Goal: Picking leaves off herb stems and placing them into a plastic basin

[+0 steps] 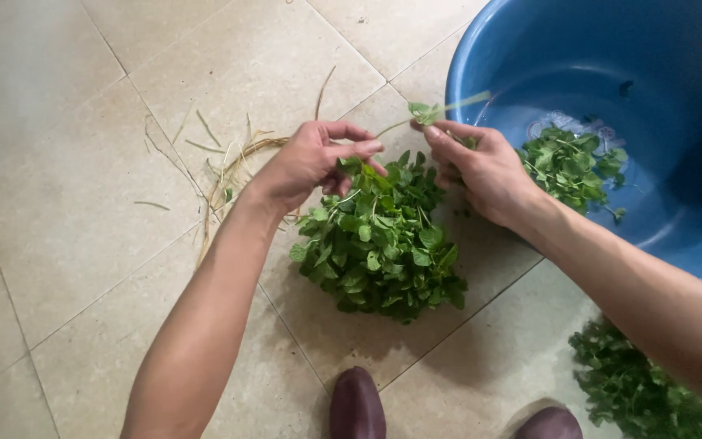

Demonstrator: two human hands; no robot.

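A bunch of green leafy herbs hangs over the beige tiled floor, its stems gathered at the top. My left hand grips those stems from the left. My right hand pinches a single thin sprig that sticks up and to the right from the bunch, toward the blue tub.
The blue tub at the upper right holds a small heap of picked green leaves. More herbs lie on the floor at the lower right. Dry straw scraps litter the tiles to the left. Two dark shoe tips show at the bottom.
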